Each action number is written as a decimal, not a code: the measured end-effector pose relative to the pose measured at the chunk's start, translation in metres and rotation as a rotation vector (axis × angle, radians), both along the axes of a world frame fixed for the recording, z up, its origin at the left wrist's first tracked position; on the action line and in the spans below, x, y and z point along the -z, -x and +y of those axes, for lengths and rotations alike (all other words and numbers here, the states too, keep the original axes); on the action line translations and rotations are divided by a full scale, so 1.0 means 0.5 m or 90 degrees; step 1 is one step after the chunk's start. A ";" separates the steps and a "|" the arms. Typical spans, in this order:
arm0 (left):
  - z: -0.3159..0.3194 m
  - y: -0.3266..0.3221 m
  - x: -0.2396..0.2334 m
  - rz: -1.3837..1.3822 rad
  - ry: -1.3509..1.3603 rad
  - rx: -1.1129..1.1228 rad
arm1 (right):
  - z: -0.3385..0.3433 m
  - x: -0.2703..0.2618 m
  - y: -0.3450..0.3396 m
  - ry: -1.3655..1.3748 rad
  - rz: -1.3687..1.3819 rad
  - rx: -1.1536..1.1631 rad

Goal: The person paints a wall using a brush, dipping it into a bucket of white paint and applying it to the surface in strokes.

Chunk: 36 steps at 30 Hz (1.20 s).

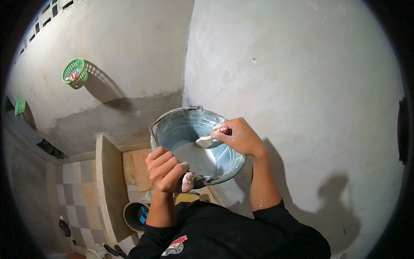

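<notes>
A dark plastic bucket (168,121) is held up before me, tilted so that I look into it. White liquid (194,158), which looks like paint, lies in its bottom. My left hand (166,170) grips the bucket's near rim, its thumb smeared with white. Over the right side of the opening, my right hand (242,137) pinches a paintbrush (207,140) by its red and yellow handle. The bristles point down to the left at the edge of the white liquid; whether they dip into it is hard to tell. White smears mark the right fingertips.
A plastered wall (291,81) rises close on my right. On the left wall hangs a green basket (76,73) with small items. A low partition (111,187) borders the tiled floor (81,194). Below me stands a dark pail (131,215) with something blue inside, near flattened cardboard (140,171).
</notes>
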<state>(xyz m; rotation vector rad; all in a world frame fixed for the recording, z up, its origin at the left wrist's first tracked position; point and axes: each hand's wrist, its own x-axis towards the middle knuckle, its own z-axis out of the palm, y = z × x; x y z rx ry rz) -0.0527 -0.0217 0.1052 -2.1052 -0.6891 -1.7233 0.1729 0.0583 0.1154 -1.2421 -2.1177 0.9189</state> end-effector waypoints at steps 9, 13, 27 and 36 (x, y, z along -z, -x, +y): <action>0.016 0.014 0.008 -0.017 0.013 0.013 | -0.002 0.010 0.014 -0.078 -0.009 0.028; 0.020 0.020 0.014 -0.045 0.035 0.030 | -0.012 0.010 -0.010 -0.095 0.176 0.141; 0.088 0.069 0.016 -0.033 0.079 0.188 | -0.043 -0.004 0.038 -0.202 -0.084 0.347; 0.148 0.158 -0.054 0.020 0.024 0.350 | -0.079 -0.064 0.074 -0.091 0.354 0.359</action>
